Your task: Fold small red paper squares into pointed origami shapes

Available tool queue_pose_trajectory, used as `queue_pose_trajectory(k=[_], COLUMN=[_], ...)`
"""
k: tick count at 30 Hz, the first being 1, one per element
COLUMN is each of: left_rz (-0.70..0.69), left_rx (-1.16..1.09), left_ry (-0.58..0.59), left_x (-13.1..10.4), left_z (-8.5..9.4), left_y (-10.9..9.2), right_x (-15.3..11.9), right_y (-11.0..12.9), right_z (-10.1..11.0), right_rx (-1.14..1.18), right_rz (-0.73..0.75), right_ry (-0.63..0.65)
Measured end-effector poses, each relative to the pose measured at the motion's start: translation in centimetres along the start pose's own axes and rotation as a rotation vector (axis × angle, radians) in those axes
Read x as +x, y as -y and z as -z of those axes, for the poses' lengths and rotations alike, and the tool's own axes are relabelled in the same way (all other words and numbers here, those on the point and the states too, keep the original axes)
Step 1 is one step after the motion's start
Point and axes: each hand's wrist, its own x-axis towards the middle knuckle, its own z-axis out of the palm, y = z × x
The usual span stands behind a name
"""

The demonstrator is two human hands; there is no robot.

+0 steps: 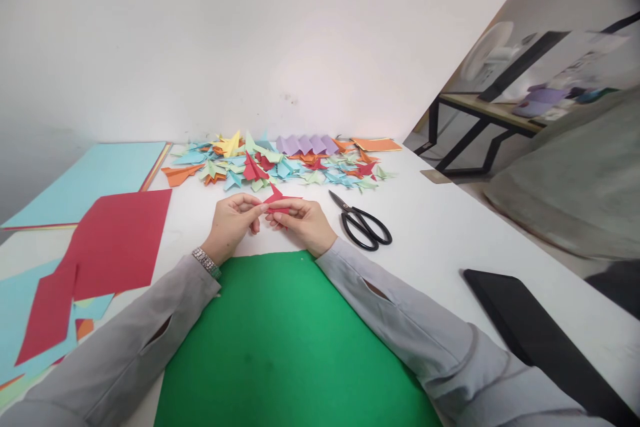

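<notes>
A small folded piece of red paper (277, 199), with pointed corners, is held up between my two hands. My left hand (234, 221) pinches its left side with thumb and index finger. On the right side, my right hand (305, 220) grips it, and its fingers cover part of the lower edge. Just behind the hands lies a pile of small folded paper shapes (233, 145) in yellow, orange, blue, green and red. Black-handled scissors (363, 221) lie to the right of my right hand, blades pointing away. Below my wrists spreads a large green sheet (285, 340).
Sheets of light blue paper (100, 173) and red paper (125, 233) are at the left, with cut scraps (85, 329) nearer me. A pleated purple paper (306, 145) and an orange stack (376, 145) sit by the wall. A black flat object (530, 327) lies at the right.
</notes>
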Motion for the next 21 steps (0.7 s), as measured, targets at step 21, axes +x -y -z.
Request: queue_pose_trajectory(k=[21], left_rz=[0.051], left_rx=[-0.1], left_ry=[0.03], left_x=[0.33], left_z=[0.11], left_y=[0.24], right_x=[0.03], right_y=[-0.36], right_z=[0.1], right_rx=[-0.029], right_rz=[0.003], right_ry=[-0.004])
